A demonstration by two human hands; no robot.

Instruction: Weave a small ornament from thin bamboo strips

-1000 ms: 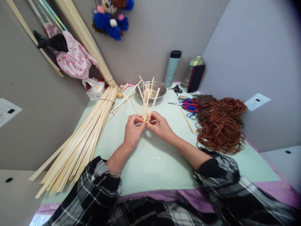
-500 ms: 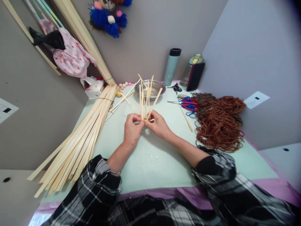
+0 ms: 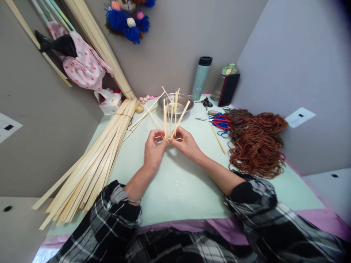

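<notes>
Several pale flat strips point(image 3: 165, 122) rise and fan out from a small woven base held between my hands above the table. My left hand point(image 3: 154, 148) pinches the base from the left, thumb and fingers closed on it. From the right, my right hand point(image 3: 186, 144) grips the same piece, its thumb tip close to the left thumb. Most of the base is hidden by the fingers. Behind the strips stands a metal bowl point(image 3: 189, 106) with something pale in it.
A large bundle of flat strips point(image 3: 93, 160) covers the table's left side. Red-handled scissors point(image 3: 225, 121), a thin stick point(image 3: 218, 138) and brown cord point(image 3: 255, 146) lie right. A blue bottle point(image 3: 201, 78), a green-lidded bottle point(image 3: 218, 86) and a phone point(image 3: 229, 89) stand behind.
The woven piece has turned slightly between my fingers, and its strips stand at different angles. One strip now leans out more plainly to the left. Both hands remain almost in place.
</notes>
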